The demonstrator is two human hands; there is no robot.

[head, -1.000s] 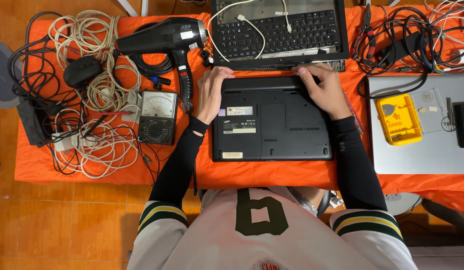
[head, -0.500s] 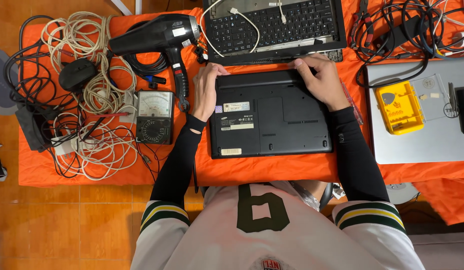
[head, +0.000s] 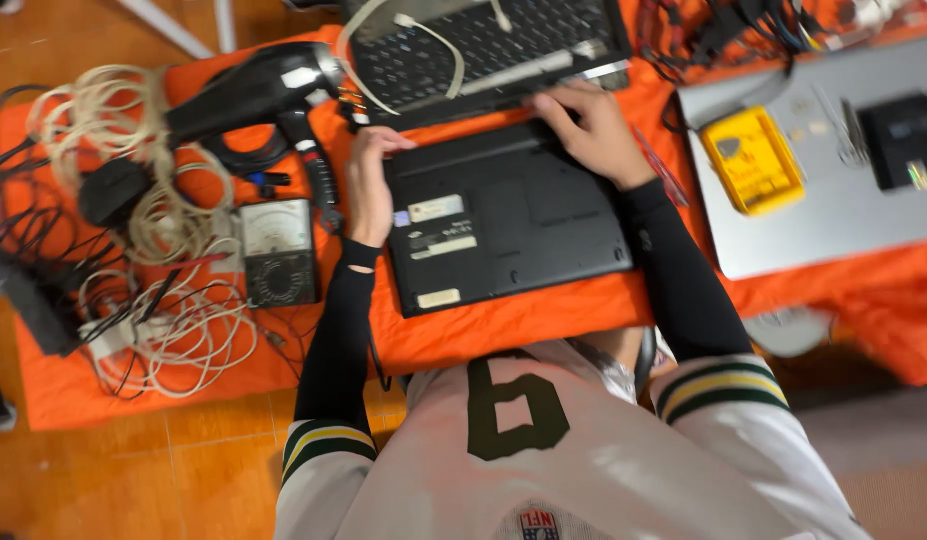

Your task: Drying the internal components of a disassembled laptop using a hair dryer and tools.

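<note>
A black laptop [head: 503,225] lies upside down on an orange cloth [head: 503,325], its underside with pale stickers facing up. My left hand [head: 368,185] rests along its left edge, fingers curled onto the far left corner. My right hand [head: 588,130] presses on the far right corner of its back edge. Both arms wear long black sleeves. Whether the fingers grip the edge or only rest on it is blurred.
A second open laptop keyboard [head: 483,45] lies just beyond. Left of it are a black hair dryer [head: 258,95], an analog meter [head: 276,250] and coils of pale cable [head: 163,230]. Right: a silver laptop [head: 833,210] bearing a yellow box [head: 753,160] and a black block [head: 903,140].
The view has tilted and shifted, so the table appears rotated. Both hands stay at the black laptop's far corners; the right hand has slid slightly along the back edge.
</note>
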